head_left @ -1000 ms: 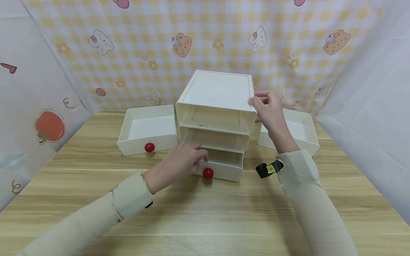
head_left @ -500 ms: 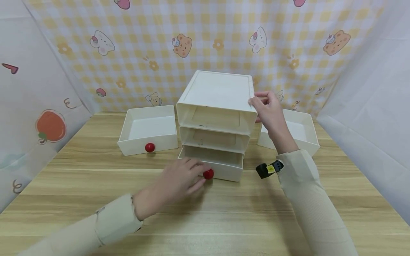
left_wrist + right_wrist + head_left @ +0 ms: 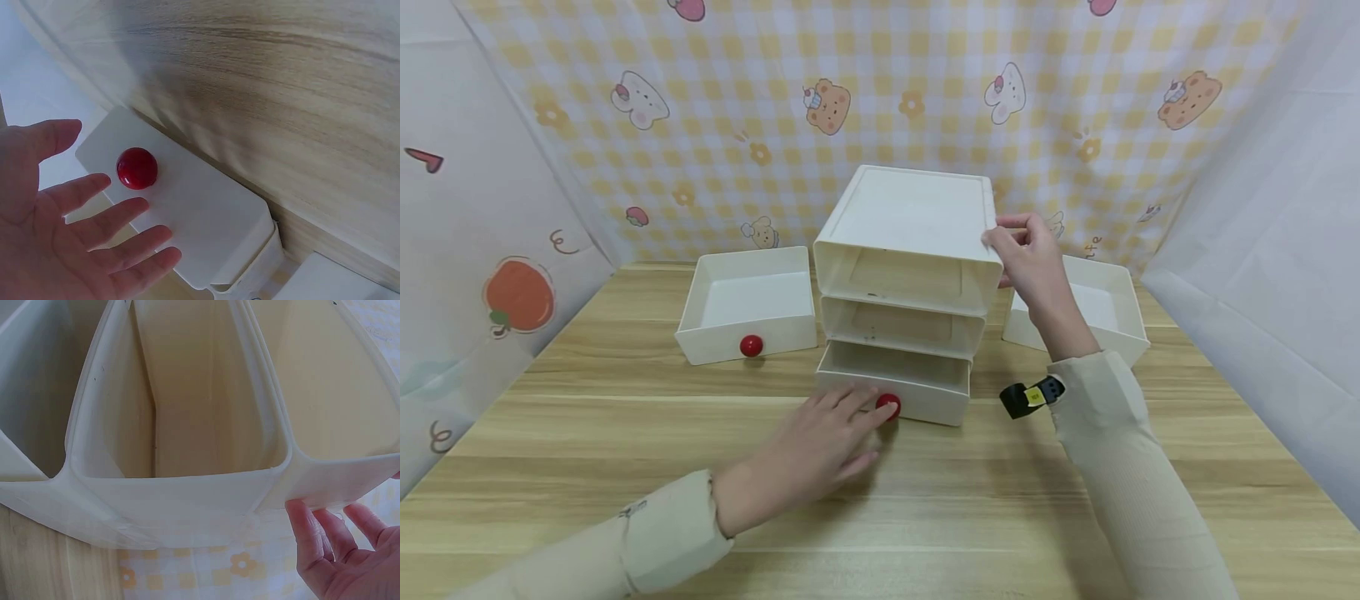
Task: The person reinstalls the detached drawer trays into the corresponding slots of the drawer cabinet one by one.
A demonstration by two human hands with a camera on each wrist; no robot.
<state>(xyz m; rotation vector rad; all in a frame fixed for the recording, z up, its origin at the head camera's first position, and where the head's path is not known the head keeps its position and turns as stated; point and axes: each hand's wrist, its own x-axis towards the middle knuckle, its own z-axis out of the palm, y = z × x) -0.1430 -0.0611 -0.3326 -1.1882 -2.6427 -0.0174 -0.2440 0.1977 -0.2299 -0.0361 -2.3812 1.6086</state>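
Wooden table (image 3: 1075, 517), white drawer unit (image 3: 910, 242) between both hands.
Left hand (image 3: 820, 446), fingers spread, touches bottom drawer (image 3: 895, 387) beside red knob (image 3: 889, 406); right hand (image 3: 1033, 262) loosely steadies unit's top corner.

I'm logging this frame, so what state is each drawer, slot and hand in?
Cabinet: upright, top two slots empty.
Bottom drawer: partly pulled out, empty.
Left drawer: removed, on table, empty.
Right drawer: removed, on table.
Left hand: open, fingers at the bottom drawer's front.
Right hand: steadying the cabinet's side.
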